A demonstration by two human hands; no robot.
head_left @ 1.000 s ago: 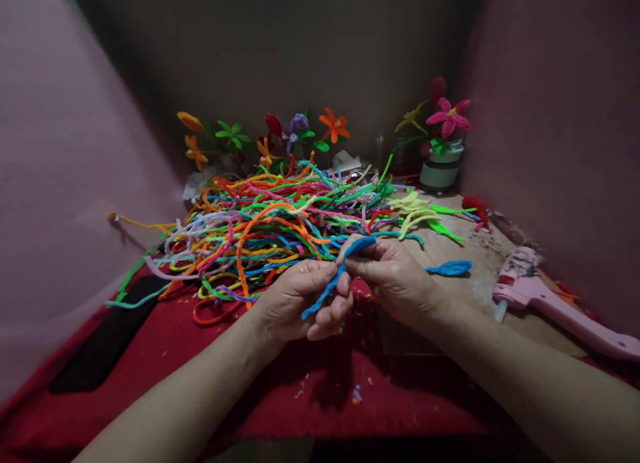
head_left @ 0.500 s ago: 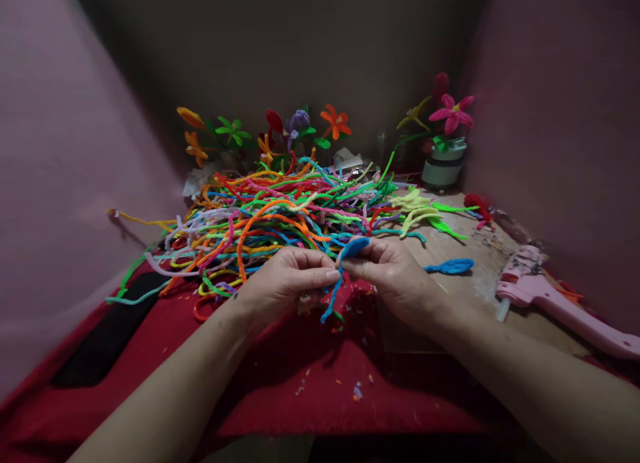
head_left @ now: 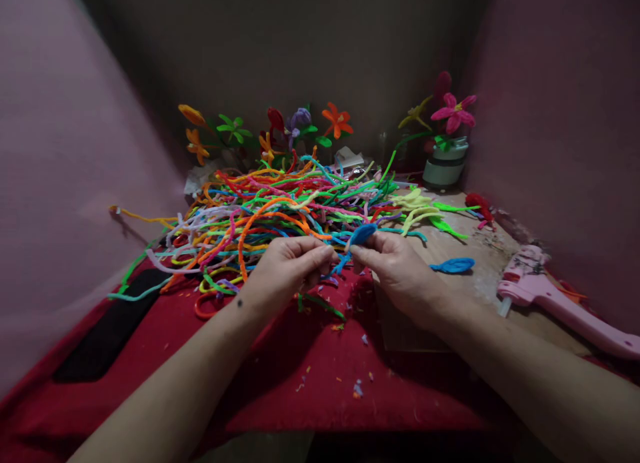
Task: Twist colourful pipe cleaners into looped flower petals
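Note:
A blue pipe cleaner (head_left: 363,234), bent into a petal-like loop with a twisted tail, is held up between my hands. My right hand (head_left: 400,266) pinches it just below the loop, thumb against fingers. My left hand (head_left: 295,263) is closed in a pinch at the tail, with part of the strand hidden behind its fingers. A second blue pipe cleaner petal (head_left: 454,265) lies on the cardboard (head_left: 415,323) to the right of my right hand. Directly behind both hands spreads a heap of multicoloured pipe cleaners (head_left: 280,216).
A pink glue gun (head_left: 565,303) rests at the right. Pipe cleaner flowers (head_left: 337,121) stand along the back, some by a pale green jar (head_left: 445,166). A black strip (head_left: 105,336) lies left on the red cloth (head_left: 280,403), where colourful scraps are scattered.
My left hand has turned from palm-up to a pinch at the tail and moved slightly up. The loop has tilted more upright, and its tail no longer hangs down in front.

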